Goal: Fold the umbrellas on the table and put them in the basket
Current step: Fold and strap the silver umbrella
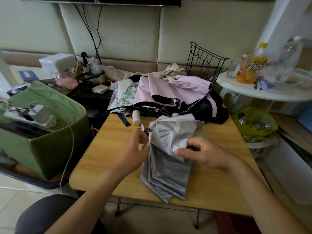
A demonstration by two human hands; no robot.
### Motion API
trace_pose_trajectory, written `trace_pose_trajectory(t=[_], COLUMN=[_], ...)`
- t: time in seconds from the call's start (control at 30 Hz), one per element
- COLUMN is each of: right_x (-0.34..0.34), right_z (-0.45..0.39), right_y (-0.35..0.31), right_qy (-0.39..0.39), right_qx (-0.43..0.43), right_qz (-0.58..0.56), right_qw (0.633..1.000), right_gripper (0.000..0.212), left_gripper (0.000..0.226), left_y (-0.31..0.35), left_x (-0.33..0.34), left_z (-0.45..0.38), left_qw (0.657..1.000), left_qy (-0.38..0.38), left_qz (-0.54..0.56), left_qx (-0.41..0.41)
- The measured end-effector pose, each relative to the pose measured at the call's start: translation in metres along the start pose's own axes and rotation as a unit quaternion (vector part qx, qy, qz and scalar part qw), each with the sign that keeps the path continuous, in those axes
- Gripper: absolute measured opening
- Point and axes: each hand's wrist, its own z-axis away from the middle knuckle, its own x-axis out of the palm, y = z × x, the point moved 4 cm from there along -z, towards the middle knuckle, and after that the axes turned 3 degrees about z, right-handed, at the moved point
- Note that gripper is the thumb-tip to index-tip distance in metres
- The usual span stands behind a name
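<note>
A silver-grey umbrella (166,164) lies collapsed on the wooden table (211,183), its pleats fanned toward the near edge. My left hand (133,149) pinches the umbrella's left edge near its metal rib tips. My right hand (202,153) grips a fold of the silver canopy from the right. Behind it, a pink umbrella with black lining (177,97) and one with a floral print (123,97) lie crumpled at the table's far side. A white umbrella handle (136,117) pokes out beneath them. The green fabric basket (50,132) stands left of the table.
The basket holds a power strip and a white charger (41,114), with a cable trailing over its side. A black wire rack (202,65) stands behind the umbrellas. At right are a white round table (244,92) with bottles and a yellow-green bag (255,122).
</note>
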Motion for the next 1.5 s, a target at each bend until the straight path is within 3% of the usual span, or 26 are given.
trace_pose_trajectory(t=[0.07, 0.13, 0.27, 0.4, 0.5, 0.63, 0.77, 0.9, 1.03, 1.1, 1.17, 1.27, 1.37, 1.47, 1.5], right_x=[0.004, 0.005, 0.0, -0.008, -0.013, -0.012, -0.015, -0.008, -0.005, 0.0, 0.007, 0.011, 0.003, -0.003, 0.0], right_z=[0.0, 0.002, 0.009, 0.012, 0.014, 0.019, 0.02, 0.024, 0.024, 0.024, 0.025, 0.027, 0.028, 0.028, 0.028], right_y=[0.008, 0.014, 0.017, 0.02, 0.02, 0.01, 0.008, -0.003, -0.001, 0.003, 0.006, 0.011, 0.007, -0.011, -0.015], right_qy=[-0.014, -0.021, -0.013, 0.125, 0.18, 0.127, 0.146, 0.072, 0.045, 0.003, -0.045, -0.085, 0.027, 0.222, 0.245], right_qx=[0.0, 0.015, 0.028, 0.065, 0.054, 0.01, -0.029, 0.005, 0.028, 0.051, 0.094, 0.161, 0.158, 0.019, -0.021], right_qz=[0.067, 0.088, 0.062, -0.06, -0.142, -0.164, -0.123, -0.125, -0.093, -0.061, -0.021, 0.06, 0.138, 0.207, 0.202], right_qw=[0.998, 0.996, 0.998, 0.988, 0.972, 0.978, 0.981, 0.99, 0.994, 0.997, 0.994, 0.982, 0.977, 0.953, 0.948], right_gripper=[0.03, 0.029, 0.029, 0.046, 0.028, 0.031, 0.049, 0.022, 0.027, 0.027, 0.025, 0.029, 0.041, 0.041, 0.038], left_gripper=[0.017, 0.012, 0.021, 0.021, 0.032, 0.03, 0.027, 0.032, 0.041, 0.044, 0.031, 0.031, 0.037, 0.044, 0.041], left_y=[0.006, 0.017, 0.031, 0.03, 0.033, 0.032, 0.025, 0.019, 0.007, 0.005, 0.004, -0.005, -0.008, -0.009, -0.007], left_x=[-0.005, -0.006, -0.004, -0.002, -0.002, -0.003, -0.006, -0.004, -0.007, -0.009, -0.009, -0.006, 0.0, 0.004, 0.004], left_z=[0.0, 0.001, 0.005, 0.004, 0.007, 0.008, 0.009, 0.015, 0.02, 0.021, 0.023, 0.021, 0.023, 0.025, 0.025], left_qw=[0.996, 0.991, 0.988, 0.989, 0.981, 0.965, 0.944, 0.933, 0.92, 0.929, 0.95, 0.977, 0.987, 0.987, 0.986], left_qy=[0.037, 0.024, 0.013, 0.017, 0.011, 0.014, -0.008, -0.054, -0.104, -0.11, -0.102, -0.078, -0.068, -0.039, -0.026], left_qz=[0.084, 0.126, 0.128, 0.122, 0.187, 0.262, 0.326, 0.336, 0.324, 0.282, 0.203, 0.082, -0.017, -0.101, -0.123], left_qx=[-0.002, 0.029, 0.084, 0.083, 0.049, -0.007, -0.045, -0.114, -0.197, -0.214, -0.213, -0.181, -0.144, -0.119, -0.113])
